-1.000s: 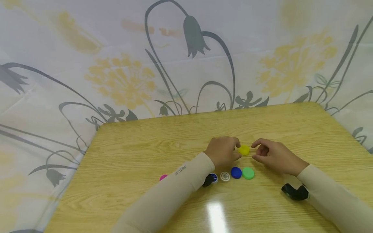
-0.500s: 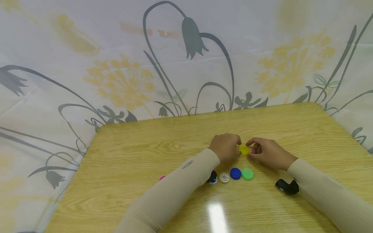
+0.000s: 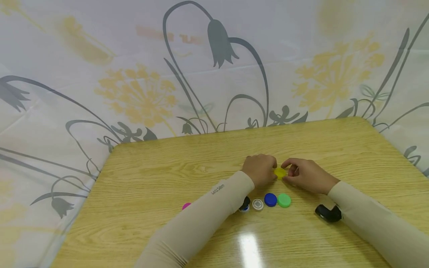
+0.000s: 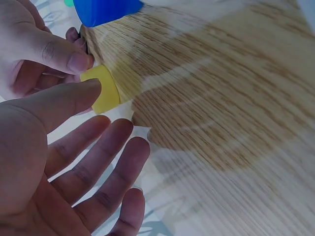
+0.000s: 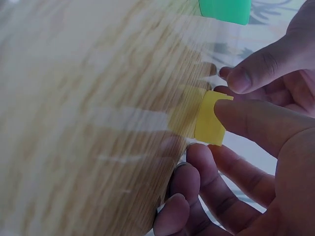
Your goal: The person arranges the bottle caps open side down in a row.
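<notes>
A yellow bottle cap [image 3: 280,173] sits on the wooden table between my two hands. My left hand [image 3: 259,170] pinches its left side, thumb and index finger at the edge. In the left wrist view the left thumb overlaps the yellow cap [image 4: 106,91], and the other fingers are spread below. From the right, my right hand [image 3: 306,175] pinches the same cap. Its thumb lies over the cap [image 5: 209,123] in the right wrist view, with the index fingertip at the lower edge. The two thumbs are close together.
Nearer me lie a green cap [image 3: 284,200], a blue cap [image 3: 270,200] and a white cap [image 3: 257,204]. A blue-and-white cap [image 3: 245,209] and a pink cap [image 3: 186,206] are partly hidden by the left arm. Behind the table [image 3: 187,156] hangs a flowered cloth [image 3: 201,74].
My right hand has moved left to the yellow cap and now holds its right side. The left hand has shifted slightly right and closed in on it. The other caps stay put.
</notes>
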Demonstrator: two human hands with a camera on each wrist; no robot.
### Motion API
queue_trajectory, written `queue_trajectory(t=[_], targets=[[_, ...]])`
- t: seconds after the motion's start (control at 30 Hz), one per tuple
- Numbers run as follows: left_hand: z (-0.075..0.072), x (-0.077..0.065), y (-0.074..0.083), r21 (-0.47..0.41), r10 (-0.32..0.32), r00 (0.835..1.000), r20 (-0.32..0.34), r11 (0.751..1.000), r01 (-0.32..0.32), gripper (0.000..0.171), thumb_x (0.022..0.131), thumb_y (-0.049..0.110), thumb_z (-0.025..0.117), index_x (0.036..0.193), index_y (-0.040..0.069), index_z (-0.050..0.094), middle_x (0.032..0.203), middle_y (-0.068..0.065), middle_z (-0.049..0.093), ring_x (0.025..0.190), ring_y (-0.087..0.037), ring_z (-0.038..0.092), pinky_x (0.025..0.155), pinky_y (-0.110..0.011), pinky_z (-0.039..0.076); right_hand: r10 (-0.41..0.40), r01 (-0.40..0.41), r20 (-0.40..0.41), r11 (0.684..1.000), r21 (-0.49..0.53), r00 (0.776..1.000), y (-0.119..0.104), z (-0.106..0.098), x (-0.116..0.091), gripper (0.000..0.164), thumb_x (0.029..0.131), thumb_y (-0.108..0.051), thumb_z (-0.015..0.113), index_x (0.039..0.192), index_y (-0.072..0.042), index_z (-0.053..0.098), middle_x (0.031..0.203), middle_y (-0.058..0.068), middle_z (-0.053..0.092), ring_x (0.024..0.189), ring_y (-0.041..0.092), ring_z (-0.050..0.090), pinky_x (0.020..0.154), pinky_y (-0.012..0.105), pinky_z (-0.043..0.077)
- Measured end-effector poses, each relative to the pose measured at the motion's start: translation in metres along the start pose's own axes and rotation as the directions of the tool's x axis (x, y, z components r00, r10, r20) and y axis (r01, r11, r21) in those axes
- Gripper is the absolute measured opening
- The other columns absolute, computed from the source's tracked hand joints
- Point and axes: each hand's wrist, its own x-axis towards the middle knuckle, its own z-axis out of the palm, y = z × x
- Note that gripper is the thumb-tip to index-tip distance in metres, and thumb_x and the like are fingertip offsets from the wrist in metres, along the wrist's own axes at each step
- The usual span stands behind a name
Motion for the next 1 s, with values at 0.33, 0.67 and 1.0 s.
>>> queue_trajectory(t=[0.33,0.67,1.0], targets=[[0.0,0.0,0.003,0.029,0.002,1.0,-0.008,1.0,-0.002,0.029,0.092,0.037,0.073,0.118,0.024,0.073,0.112,0.013,0.074,0.099,-0.008,0.069,0.092,-0.034,0.052,-0.011,0.011,-0.007,1.0,-0.024,1.0,0.002,0.002,0.001,0.032,0.091,-0.017,0.072,0.117,0.001,0.064,0.085,-0.001,0.064,0.073,0.011,0.056,0.066,0.024,0.048],[0.0,0.001,0.002,0.015,0.001,1.0,0.0,1.0,-0.001,0.028,0.092,0.036,0.072,0.117,0.023,0.072,0.112,0.012,0.074,0.099,-0.008,0.069,0.098,-0.039,0.049,-0.038,0.036,-0.036,0.999,-0.037,0.999,0.0,0.002,-0.001,0.031,0.092,-0.018,0.072,0.116,0.001,0.066,0.083,-0.004,0.065,0.072,0.008,0.057,0.067,0.024,0.049],[-0.002,0.004,-0.009,-0.31,0.04,0.999,0.031,0.95,-0.028,0.031,0.097,0.028,0.068,0.124,0.015,0.064,0.108,0.005,0.074,0.093,-0.004,0.068,0.084,-0.022,0.052,-0.074,0.066,-0.106,0.995,-0.078,0.992,-0.007,-0.008,-0.005,0.028,0.093,-0.015,0.07,0.116,0.001,0.067,0.09,0.004,0.074,0.079,0.014,0.069,0.069,0.03,0.056]])
